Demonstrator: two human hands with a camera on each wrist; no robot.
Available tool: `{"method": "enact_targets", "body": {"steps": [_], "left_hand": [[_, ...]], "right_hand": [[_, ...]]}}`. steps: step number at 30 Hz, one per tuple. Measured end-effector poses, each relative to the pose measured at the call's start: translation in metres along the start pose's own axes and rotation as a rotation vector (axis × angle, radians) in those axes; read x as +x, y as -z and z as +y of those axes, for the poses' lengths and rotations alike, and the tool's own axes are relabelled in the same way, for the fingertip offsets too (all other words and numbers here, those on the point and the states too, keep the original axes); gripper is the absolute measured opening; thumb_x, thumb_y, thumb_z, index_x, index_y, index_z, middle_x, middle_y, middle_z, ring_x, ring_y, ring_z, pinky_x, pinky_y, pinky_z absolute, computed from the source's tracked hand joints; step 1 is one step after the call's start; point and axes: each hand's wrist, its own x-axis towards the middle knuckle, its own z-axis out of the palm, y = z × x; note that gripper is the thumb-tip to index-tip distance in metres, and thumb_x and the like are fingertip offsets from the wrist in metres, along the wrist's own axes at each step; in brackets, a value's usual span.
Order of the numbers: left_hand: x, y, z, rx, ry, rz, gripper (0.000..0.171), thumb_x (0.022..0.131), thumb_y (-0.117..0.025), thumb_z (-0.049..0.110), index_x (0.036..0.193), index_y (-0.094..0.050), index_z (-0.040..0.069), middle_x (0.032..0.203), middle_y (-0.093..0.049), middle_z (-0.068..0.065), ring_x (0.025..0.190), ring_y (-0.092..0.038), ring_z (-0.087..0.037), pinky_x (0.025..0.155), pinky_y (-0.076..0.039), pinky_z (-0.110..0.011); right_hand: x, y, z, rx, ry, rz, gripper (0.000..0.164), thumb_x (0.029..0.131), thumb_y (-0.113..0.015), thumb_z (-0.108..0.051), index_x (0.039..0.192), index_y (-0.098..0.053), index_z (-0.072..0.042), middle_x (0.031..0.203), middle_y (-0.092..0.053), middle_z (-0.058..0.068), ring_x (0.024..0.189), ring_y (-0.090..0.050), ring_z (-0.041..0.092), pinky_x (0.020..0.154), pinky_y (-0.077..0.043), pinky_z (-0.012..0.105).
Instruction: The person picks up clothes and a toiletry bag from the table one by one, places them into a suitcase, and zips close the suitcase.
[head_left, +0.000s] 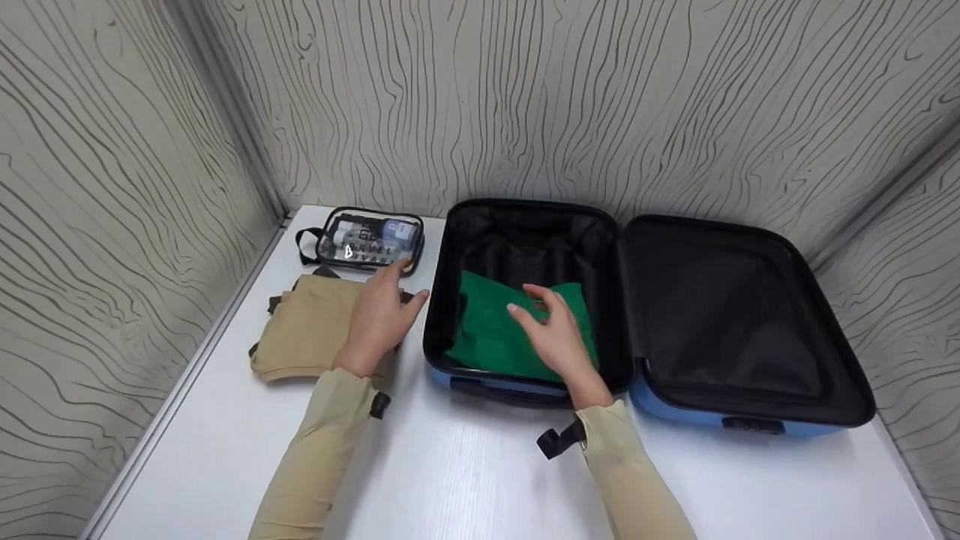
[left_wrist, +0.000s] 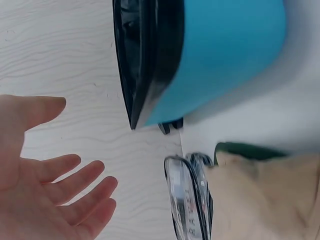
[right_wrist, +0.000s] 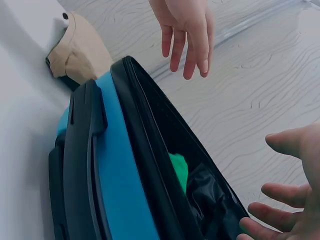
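My left hand (head_left: pixel 379 315) hovers over the right part of a folded tan garment (head_left: pixel 300 330), fingers loosely extended and nothing in its grasp. In the left wrist view, the palm and spread fingers (left_wrist: pixel 82 192) show no object. My right hand (head_left: pixel 555 330) is above a folded green cloth (head_left: pixel 495 330), thumb and fingers apart and holding nothing. That cloth lies inside the left half of an opened blue suitcase (head_left: pixel 536 204) with black lining. The right wrist view shows only a small green part (right_wrist: pixel 179 170) of it, the rest hidden by the suitcase wall.
Behind the tan garment lies a clear travel pouch (head_left: pixel 367 240) with black trim and small toiletries inside. The suitcase's other half (head_left: pixel 727 315) lies open on the right. Everything stands on a white table (head_left: pixel 457 480), bounded by wood-patterned walls (head_left: pixel 525 97).
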Motion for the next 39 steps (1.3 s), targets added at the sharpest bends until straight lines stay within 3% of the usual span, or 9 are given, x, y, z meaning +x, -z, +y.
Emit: {"method": "enact_targets", "body": {"steps": [13, 19, 30, 39], "left_hand": [[0.008, 0.033, -0.032, 0.054, 0.038, 0.030, 0.065, 0.098, -0.066, 0.027, 0.147, -0.044, -0.008, 0.145, -0.048, -0.030, 0.131, -0.047, -0.047, 0.109, -0.037, -0.056], [0.011, 0.045, -0.048, 0.102, 0.085, 0.006, 0.067, 0.099, -0.064, 0.029, 0.149, -0.041, -0.009, 0.145, -0.046, -0.033, 0.128, -0.048, -0.049, 0.107, -0.038, -0.057], [0.015, 0.059, -0.069, 0.127, 0.186, 0.001, 0.067, 0.100, -0.060, 0.032, 0.151, -0.040, -0.006, 0.146, -0.045, -0.033, 0.129, -0.046, -0.052, 0.104, -0.038, -0.062], [0.013, 0.076, -0.090, 0.155, 0.236, 0.013, 0.068, 0.101, -0.057, 0.033, 0.149, -0.039, -0.011, 0.139, -0.048, -0.035, 0.122, -0.050, -0.053, 0.099, -0.042, -0.063]], "right_hand": [[0.006, -0.003, -0.014, 0.106, -0.020, -0.069, 0.057, 0.100, -0.065, -0.044, 0.148, -0.052, -0.016, 0.148, -0.049, 0.007, 0.129, -0.051, 0.023, 0.102, -0.045, 0.049], [0.006, -0.010, -0.020, 0.125, -0.011, -0.098, 0.057, 0.100, -0.064, -0.045, 0.148, -0.052, -0.016, 0.147, -0.050, 0.007, 0.129, -0.051, 0.025, 0.100, -0.045, 0.051], [0.007, -0.033, -0.037, 0.144, -0.002, -0.124, 0.053, 0.101, -0.066, -0.039, 0.146, -0.054, -0.014, 0.142, -0.054, 0.009, 0.127, -0.052, 0.026, 0.102, -0.045, 0.048], [0.006, -0.055, -0.046, 0.118, -0.020, -0.156, 0.055, 0.101, -0.065, -0.038, 0.147, -0.052, -0.012, 0.140, -0.056, 0.007, 0.126, -0.053, 0.025, 0.098, -0.048, 0.044]]}}
